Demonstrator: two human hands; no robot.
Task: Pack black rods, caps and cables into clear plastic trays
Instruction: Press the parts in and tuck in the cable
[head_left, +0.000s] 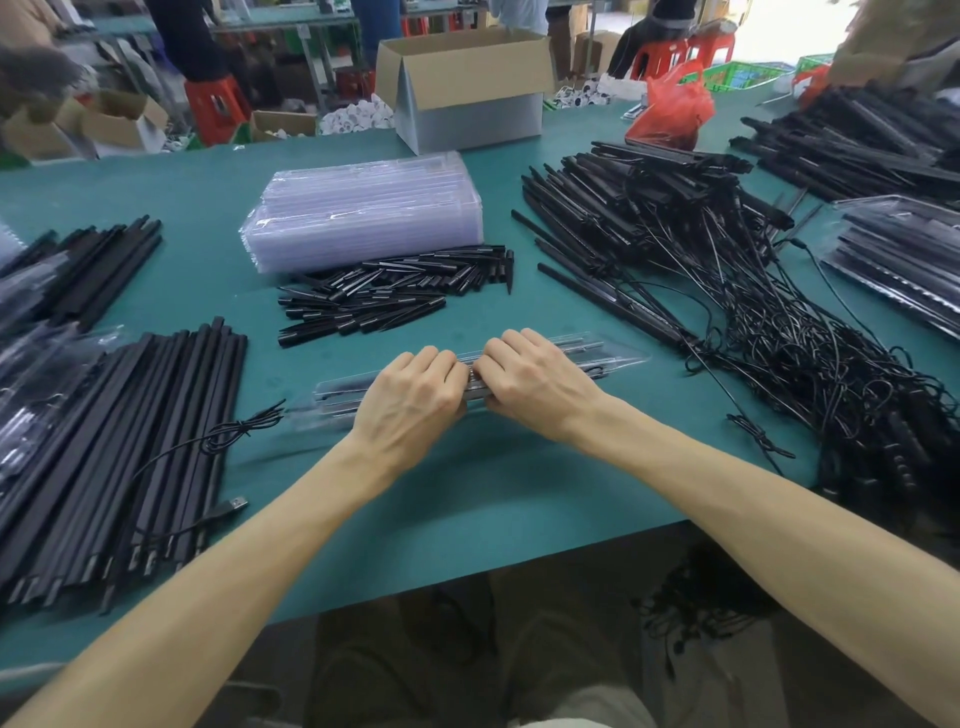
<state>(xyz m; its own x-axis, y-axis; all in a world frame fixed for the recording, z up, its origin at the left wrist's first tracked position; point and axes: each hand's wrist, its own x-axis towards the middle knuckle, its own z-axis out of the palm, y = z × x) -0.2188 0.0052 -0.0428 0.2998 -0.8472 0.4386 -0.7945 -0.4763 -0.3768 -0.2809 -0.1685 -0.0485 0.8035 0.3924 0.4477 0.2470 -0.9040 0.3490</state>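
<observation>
Green tabletop (519, 467), curled hands (415, 397) (535, 384) around tray (602, 358)

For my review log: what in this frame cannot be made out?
Middle of the clear tray: head view, covered by the left hand and right hand; contents there hidden.
Fingertips of both hands: curled under the knuckles, so any grip is unseen.
Rod stack: cut off by the left edge.
Packed trays: cut off by the right edge.

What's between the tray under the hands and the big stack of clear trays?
A loose pile of short black caps, seen in the head view.
</observation>
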